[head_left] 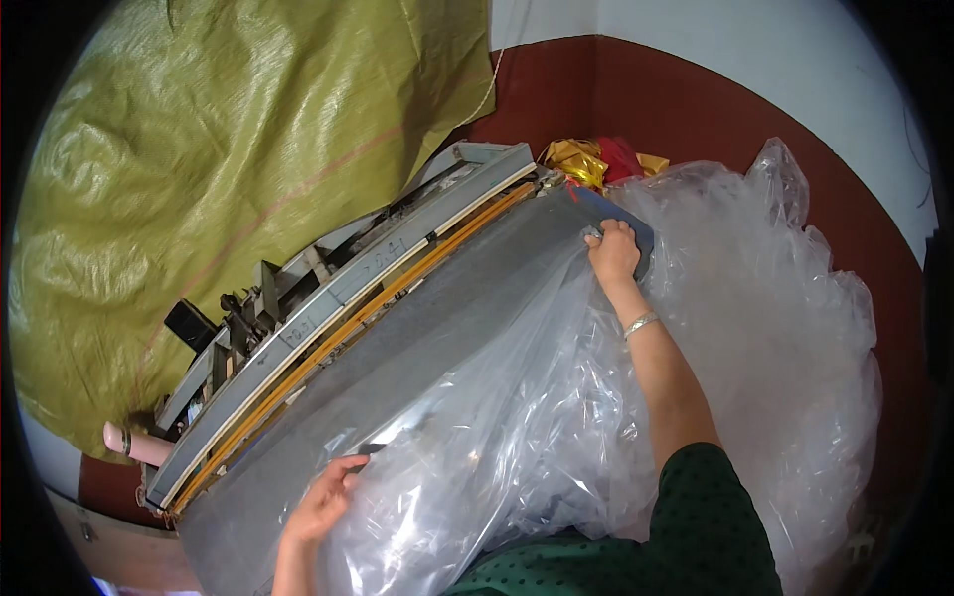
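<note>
Two bare hands work on one large sheet of clear, crinkled plastic film [556, 397] in the head view. The left hand [323, 502] comes in from the lower edge and lies at the near end of a long grey flat machine bed [417, 328], fingers curled around the edge of the film there, pinching it. The right hand [614, 250], with one thin metal bracelet [640, 323] on its wrist, reaches to the far end of the same bed and is closed on the film's upper edge, knuckles up. The film stretches between the two hands along the bed's right side and spills to the right and down into one big heap of the same clear plastic [785, 328], which fills the space up to the dark red wall [696, 109].

Along the bed's left edge runs one grey metal rail with two thin yellow strips [368, 288], set slantwise from lower left to upper right. Beside it sit one black box-shaped part [189, 323] and one pale pink cylinder [134, 444]. One large olive-green woven plastic sack [219, 169] crowds the whole left side, just beside the rail. One crumple of gold and red foil [591, 159] lies past the far end. A dark green dotted sleeve [696, 526] covers the right upper arm. Open room is scant: only the bare strip of bed between the hands.
</note>
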The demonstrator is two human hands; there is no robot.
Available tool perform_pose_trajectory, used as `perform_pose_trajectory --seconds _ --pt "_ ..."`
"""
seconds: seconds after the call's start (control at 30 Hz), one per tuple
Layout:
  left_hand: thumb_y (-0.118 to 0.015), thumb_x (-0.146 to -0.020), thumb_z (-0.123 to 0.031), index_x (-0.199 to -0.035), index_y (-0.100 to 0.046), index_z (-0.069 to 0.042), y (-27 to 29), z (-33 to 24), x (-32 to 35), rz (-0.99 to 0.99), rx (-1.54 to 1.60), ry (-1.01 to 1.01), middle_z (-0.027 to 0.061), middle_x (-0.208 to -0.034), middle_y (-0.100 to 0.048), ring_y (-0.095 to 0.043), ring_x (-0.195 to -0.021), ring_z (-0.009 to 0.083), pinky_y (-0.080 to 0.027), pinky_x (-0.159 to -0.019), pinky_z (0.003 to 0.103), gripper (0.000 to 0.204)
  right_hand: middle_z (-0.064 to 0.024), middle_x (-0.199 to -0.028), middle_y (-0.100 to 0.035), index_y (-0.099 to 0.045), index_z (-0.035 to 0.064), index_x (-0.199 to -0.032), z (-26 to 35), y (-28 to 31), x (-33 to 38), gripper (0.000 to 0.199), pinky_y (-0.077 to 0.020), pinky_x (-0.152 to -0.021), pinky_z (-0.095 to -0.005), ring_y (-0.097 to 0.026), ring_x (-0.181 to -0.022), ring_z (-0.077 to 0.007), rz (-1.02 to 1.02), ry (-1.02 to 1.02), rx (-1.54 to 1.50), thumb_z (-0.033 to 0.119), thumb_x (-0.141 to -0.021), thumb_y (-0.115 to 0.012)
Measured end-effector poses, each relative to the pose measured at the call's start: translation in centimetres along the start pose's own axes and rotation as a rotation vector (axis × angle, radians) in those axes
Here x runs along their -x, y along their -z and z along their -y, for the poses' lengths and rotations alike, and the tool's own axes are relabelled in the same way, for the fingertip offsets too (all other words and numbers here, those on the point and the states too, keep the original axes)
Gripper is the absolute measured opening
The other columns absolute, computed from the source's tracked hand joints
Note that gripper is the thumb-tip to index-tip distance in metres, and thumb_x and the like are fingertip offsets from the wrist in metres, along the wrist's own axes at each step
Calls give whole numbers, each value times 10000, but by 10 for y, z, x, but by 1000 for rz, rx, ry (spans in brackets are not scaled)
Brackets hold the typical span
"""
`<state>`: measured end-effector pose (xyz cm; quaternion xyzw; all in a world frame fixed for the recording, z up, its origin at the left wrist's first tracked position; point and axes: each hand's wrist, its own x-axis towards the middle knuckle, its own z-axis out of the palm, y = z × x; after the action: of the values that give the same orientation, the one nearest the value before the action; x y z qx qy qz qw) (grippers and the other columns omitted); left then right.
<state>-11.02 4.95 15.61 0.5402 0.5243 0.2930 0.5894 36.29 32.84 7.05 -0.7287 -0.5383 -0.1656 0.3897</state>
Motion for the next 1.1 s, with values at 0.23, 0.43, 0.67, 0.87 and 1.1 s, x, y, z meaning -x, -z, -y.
perform_pose_trajectory --seconds 0.23,0.43,0.67,0.87,1.1 --pt "-668 -747 -178 -922 -645 -84 -13 58 123 80 -595 310 133 -667 -611 -618 -635 215 -472 -623 312 201 -120 -856 -627 -603 99 -830 1 -18 -9 133 -489 -691 -447 -618 -804 -311 207 79 83 209 -803 -533" --pt "-528 -645 14 -852 -643 -28 105 80 323 -1203 -1218 462 205 -722 -595 -587 -669 360 -469 -617 390 240 -108 -1085 -596 -575 113 -1096 -29 -25 -12 282 -467 -808 -408 -581 -980 -298 313 83 239 254 -870 -483" --pt "-487 -769 -112 -779 -485 29 200 -2 462 -1666 -1369 349 231 -711 -488 -493 -664 385 -395 -621 421 141 -137 -981 -579 -505 40 -917 4 -35 -5 136 -440 -733 -437 -555 -922 -343 333 171 128 167 -872 -483" --pt "-538 -675 77 -1161 -504 -29 138 -33 276 -1669 -1414 -591 126 -1219 -497 -408 -1203 302 -279 -1043 386 499 -138 -986 -584 -492 34 -909 -11 -32 -16 104 -438 -736 -428 -557 -926 -340 287 151 133 131 -878 -471" --pt "-660 -731 -400 -1255 -470 -134 105 198 335 -1129 -1072 771 108 -1400 -322 -210 -1309 382 -259 -971 607 618 -145 -972 -579 -480 24 -899 -32 -57 -17 98 -428 -732 -428 -553 -918 -344 319 214 101 119 -883 -464"
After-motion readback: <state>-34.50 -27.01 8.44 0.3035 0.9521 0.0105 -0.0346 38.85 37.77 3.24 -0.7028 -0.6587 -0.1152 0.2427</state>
